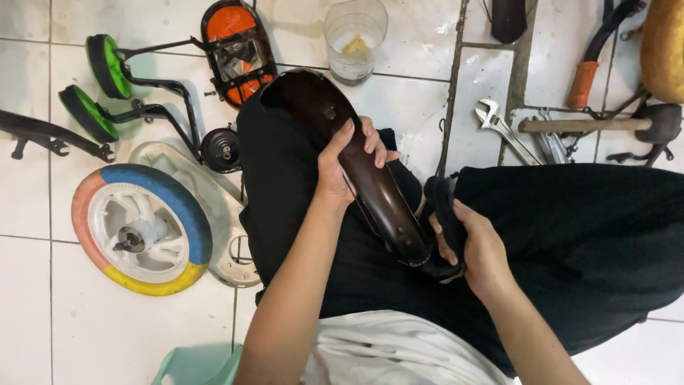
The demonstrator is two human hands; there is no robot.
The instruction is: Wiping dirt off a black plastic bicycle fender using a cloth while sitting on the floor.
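1. Across the lap of a seated person lies a dark brown fender [363, 164], resting on black trousers [591, 235] above a white tiled floor [43, 335].
2. The left hand [342, 160] wraps around the fender's middle, thumb on one side and fingers curled over the other: a closed grip that steadies it.
3. The right hand [474, 246] is closed on a black rag [445, 214], held against the fender's near end.
4. Judged from this, the step in hand is wiping or polishing the fender; the near end looks to be the part being worked. The next move would call for the left hand to hold firm, or turn the piece, while the rag travels up the curve.
5. The fender's long axis runs diagonally, from the far end near the left knee to the near end by the right hand. Its glossy curved back faces up.
6. To the left on the floor lie a small wheel [142, 228] with a blue, yellow and pink tyre, a white chain guard [228, 214] and two green training wheels [107, 68].
7. Further off stand a clear jug [354, 43], a wrench [499, 125] and a hammer [605, 125].
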